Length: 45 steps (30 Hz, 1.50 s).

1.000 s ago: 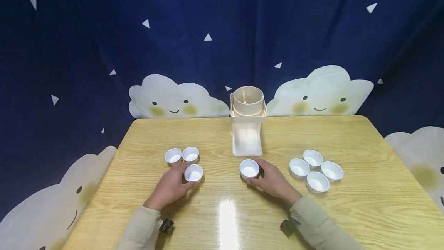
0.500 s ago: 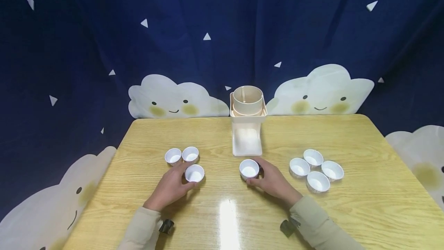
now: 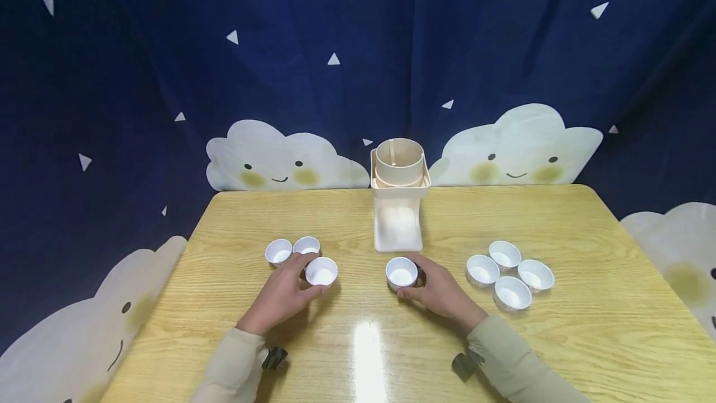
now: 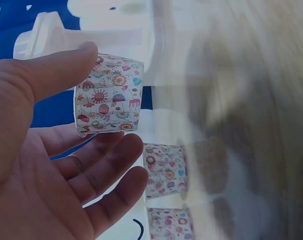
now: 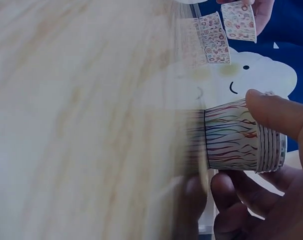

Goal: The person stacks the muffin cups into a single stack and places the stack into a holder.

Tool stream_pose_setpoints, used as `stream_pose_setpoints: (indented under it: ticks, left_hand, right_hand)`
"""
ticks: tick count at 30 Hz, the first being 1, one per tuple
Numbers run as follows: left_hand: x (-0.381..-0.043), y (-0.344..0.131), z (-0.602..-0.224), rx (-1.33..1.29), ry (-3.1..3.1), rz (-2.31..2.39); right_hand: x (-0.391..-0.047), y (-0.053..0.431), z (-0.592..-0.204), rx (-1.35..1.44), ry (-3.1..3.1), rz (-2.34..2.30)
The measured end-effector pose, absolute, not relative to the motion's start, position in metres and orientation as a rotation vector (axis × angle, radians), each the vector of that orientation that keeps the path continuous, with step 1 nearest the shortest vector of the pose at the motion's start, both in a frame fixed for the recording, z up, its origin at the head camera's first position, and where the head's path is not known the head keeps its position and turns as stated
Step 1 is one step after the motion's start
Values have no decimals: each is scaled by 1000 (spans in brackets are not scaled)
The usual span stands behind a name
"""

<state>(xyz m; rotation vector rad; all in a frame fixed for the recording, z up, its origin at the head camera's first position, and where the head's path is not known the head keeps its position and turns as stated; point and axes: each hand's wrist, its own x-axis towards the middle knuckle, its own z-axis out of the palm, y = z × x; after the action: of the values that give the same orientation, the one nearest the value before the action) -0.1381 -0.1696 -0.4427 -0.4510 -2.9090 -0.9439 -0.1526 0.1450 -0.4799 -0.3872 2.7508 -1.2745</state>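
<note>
My left hand (image 3: 279, 297) pinches a small paper baking cup (image 3: 321, 272) between thumb and fingers, its mouth facing up. In the left wrist view this cup (image 4: 111, 95) shows a colourful flower print and hangs clear of the table. My right hand (image 3: 442, 291) grips a stack of paper baking cups (image 3: 401, 273) in the middle of the table. Several nested rims and wavy coloured stripes show on that stack (image 5: 231, 135) in the right wrist view, its base down at the tabletop. Two more flower-print cups (image 3: 278, 252) stand just behind my left hand.
A cream plastic stand (image 3: 398, 222) with an open round cylinder (image 3: 399, 163) on top is at the table's back middle. Several white paper cups (image 3: 512, 294) cluster to the right of my right hand. A dark blue curtain (image 3: 358, 48) with clouds hangs behind the wooden table (image 3: 559, 216).
My left hand has lifted its cup and shifted it right and slightly away from me. The right hand and its stack have stayed in place.
</note>
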Motion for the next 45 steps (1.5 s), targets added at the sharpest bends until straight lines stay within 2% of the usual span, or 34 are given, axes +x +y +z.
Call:
stream_pose_setpoints:
  ticks: [13, 30, 45]
  left_hand:
    - [-150, -157, -426, -572, -2840, -984]
    - [-159, -134, -423, -547, -2856, -997]
    - [-166, -111, -421, -630, -2824, -1109]
  right_hand:
    - [-154, 145, -480, -369, 2754, -1282]
    - [-152, 145, -481, -377, 2769, -1267]
    - [-152, 147, -480, -386, 2776, -1274]
